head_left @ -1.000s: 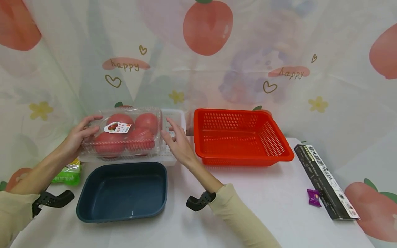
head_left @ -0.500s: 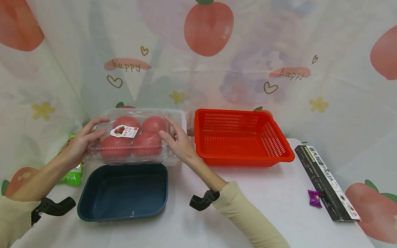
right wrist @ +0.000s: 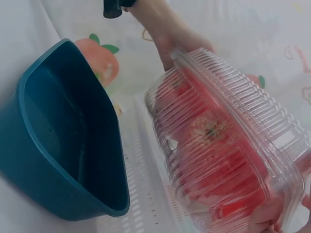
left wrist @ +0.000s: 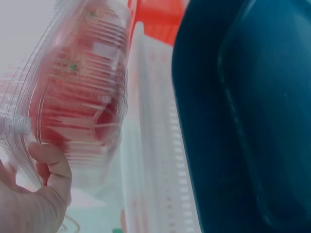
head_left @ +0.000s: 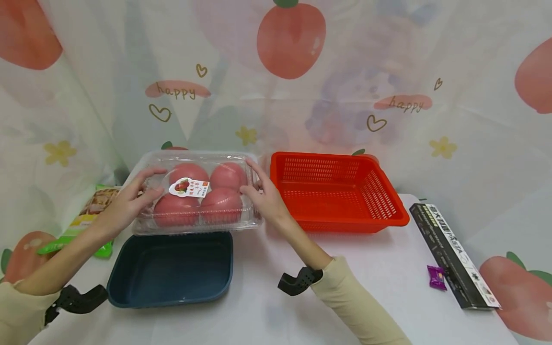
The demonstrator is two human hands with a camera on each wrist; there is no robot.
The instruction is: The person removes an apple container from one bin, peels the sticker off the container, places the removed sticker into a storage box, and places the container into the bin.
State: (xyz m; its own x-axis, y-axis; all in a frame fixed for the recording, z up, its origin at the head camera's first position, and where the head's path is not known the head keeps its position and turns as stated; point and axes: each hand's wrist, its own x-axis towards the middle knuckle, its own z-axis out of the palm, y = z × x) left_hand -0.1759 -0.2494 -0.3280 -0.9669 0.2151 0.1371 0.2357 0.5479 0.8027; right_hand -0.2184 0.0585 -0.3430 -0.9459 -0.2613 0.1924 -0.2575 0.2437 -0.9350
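Observation:
My left hand (head_left: 129, 201) grips the left end of a clear plastic clamshell box (head_left: 233, 220), and my right hand (head_left: 269, 201) holds its right end. Several round red fruits (head_left: 226, 175) show through the plastic, with a white label (head_left: 189, 187) on the lid. In the left wrist view, the thumb (left wrist: 51, 160) of the left hand presses along the box's edge. The right wrist view has the box raised over a white slotted basket (right wrist: 138, 160). From the head camera, the box hides most of that basket.
A dark blue basin (head_left: 172, 270) stands in front of the box. Just right of it sits a red slotted basket (head_left: 340, 223). A green food packet (head_left: 92, 215) lies at left, behind the forearm. At far right are a black pasta box (head_left: 453, 256) and a purple wrapped sweet (head_left: 437, 278).
Both hands have carried the clear box to the right and slightly toward me. More of the green packet shows at left. The basin, red basket and pasta box stay put.

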